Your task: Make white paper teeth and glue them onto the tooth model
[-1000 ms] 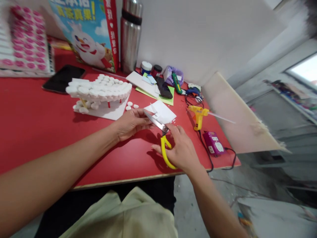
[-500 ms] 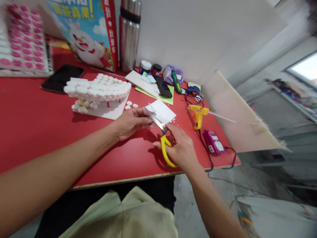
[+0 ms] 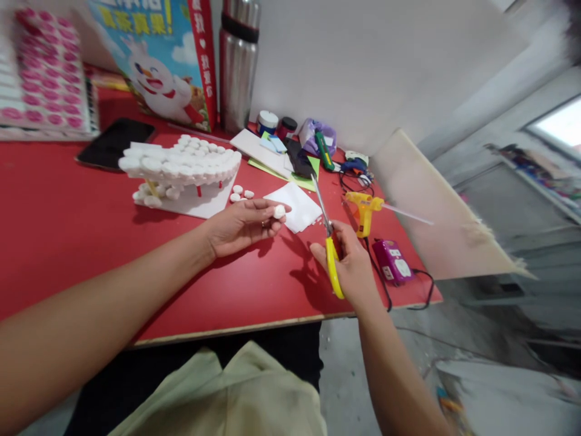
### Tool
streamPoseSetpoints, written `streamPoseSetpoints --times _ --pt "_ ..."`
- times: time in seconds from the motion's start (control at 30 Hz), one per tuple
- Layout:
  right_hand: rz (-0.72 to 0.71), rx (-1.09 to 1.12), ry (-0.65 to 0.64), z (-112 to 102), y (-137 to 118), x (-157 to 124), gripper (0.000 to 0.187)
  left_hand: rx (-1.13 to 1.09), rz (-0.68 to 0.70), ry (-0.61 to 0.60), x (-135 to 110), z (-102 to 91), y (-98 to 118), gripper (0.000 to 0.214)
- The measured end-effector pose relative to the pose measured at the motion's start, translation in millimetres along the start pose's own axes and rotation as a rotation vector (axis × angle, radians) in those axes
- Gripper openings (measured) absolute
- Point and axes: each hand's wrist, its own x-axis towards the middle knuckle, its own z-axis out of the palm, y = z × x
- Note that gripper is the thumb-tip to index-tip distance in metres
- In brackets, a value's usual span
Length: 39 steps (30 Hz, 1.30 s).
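Between the thumb and fingers of my left hand [image 3: 247,225] is a small round white piece [image 3: 279,212], its exact kind too small to tell. My right hand [image 3: 351,260] grips yellow-handled scissors [image 3: 333,257], whose blades look closed and point up and away from me. A square of white paper or card [image 3: 297,207] lies on the table between the hands, with tiny white scraps beside it. Several loose white discs [image 3: 236,194] rest just beyond my left hand. To their left stands a white model [image 3: 181,172] covered with such discs, on a white base with red supports.
A yellow glue gun [image 3: 364,209] and a purple power box [image 3: 393,261] with cables lie at the right of the red table [image 3: 218,303]. Along the back are a steel flask [image 3: 239,66], paint jars [image 3: 267,122], a green cutter [image 3: 324,150] and a dark phone or tablet [image 3: 115,142].
My right hand has drawn the scissors rightward, away from my left hand. Their blades have gone from spread to closed. The white piece now shows in my left fingers.
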Motion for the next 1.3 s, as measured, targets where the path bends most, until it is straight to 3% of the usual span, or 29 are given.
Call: streamPoseSetpoints --times 0.17,0.47,0.6,0.97,1.3 --pt "-0.093 -0.054 -0.084 2 2 -7 0.074 -0.020 -0.012 -0.021 1 -1.8 -1 0.014" --pt "-0.264 -0.274 -0.060 15 -10 -9 0.074 -0.012 0.053 0.017 1 2.7 -4 0.016" --pt "-0.273 -0.317 -0.031 20 -13 -7 0.076 -0.008 0.068 0.065 0 5.7 -4 0.019" --pt "-0.217 -0.318 -0.034 25 -15 -7 0.073 0.061 0.161 0.051 1 4.9 -6 0.022" --pt "-0.262 -0.322 0.008 28 -13 -8 0.069 0.103 0.174 0.049 2 3.1 -6 0.024"
